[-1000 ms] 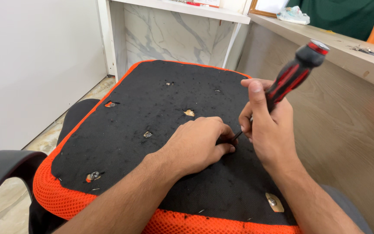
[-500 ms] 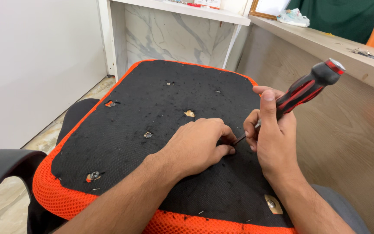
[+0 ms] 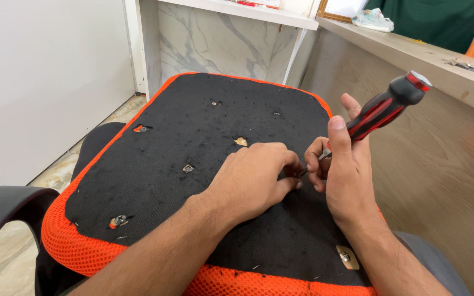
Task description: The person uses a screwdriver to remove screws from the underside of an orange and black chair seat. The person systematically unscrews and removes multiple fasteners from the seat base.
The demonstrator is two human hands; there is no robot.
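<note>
Armrest [image 3: 6, 211], dark and curved, sits at the far left over pale stone floor [image 3: 91, 142], and just right of it lies the upturned chair seat [image 3: 193, 137], black fabric underside edged in orange mesh, resting on another chair. Metal screw points show through torn spots in the fabric: one near the lower left corner [image 3: 118, 220], one at the upper left edge [image 3: 140, 129], one in the middle [image 3: 188, 169], a pale tear further up [image 3: 241, 141], and one at the lower right [image 3: 345, 256]. Left hand [image 3: 253, 181] lies curled on the fabric at the seat's centre-right, fingers bunched together and pinching at the spot where the tool's tip meets the cloth; what is between them is hidden. Right hand [image 3: 344, 170] is clamped around the lower grip of a red and black screwdriver [image 3: 382, 107], whose handle tilts up to the right while its dark shaft runs down into the left fingers. Compared with half a second before, the left fingers have closed further over the tip and the handle has shifted slightly. Behind stand a white panel, a marbled wall under a white shelf [image 3: 237, 11] with small red-marked boxes, and to the right a wooden counter [image 3: 412, 55] carrying a crumpled bag [image 3: 373, 19] and some metal bits
</note>
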